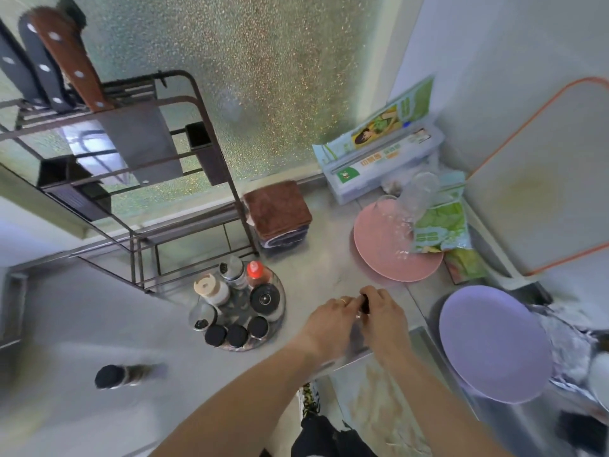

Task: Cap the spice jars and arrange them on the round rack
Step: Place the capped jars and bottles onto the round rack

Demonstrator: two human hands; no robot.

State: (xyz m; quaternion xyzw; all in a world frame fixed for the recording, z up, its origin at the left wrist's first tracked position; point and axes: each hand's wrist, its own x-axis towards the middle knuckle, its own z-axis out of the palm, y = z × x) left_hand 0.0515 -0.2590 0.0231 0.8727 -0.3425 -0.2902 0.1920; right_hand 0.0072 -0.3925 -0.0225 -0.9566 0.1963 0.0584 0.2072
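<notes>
Both hands meet just above the counter point(329, 268), right of the round rack point(280, 293). The left hand point(331, 319) and right hand point(384, 316) are closed around a small spice jar, mostly hidden, with its black cap point(364, 303) showing between the fingers, probably being twisted on. If the cap goes on crooked, it could jam or pop off, spilling spice. The rack already holds several jars, mostly capped, packed close together, so setting this one in could knock a neighbour. Another capped jar point(113, 377) lies on its side well to the left. A pink plate point(379, 245) and purple plate point(491, 344) crowd the right.
</notes>
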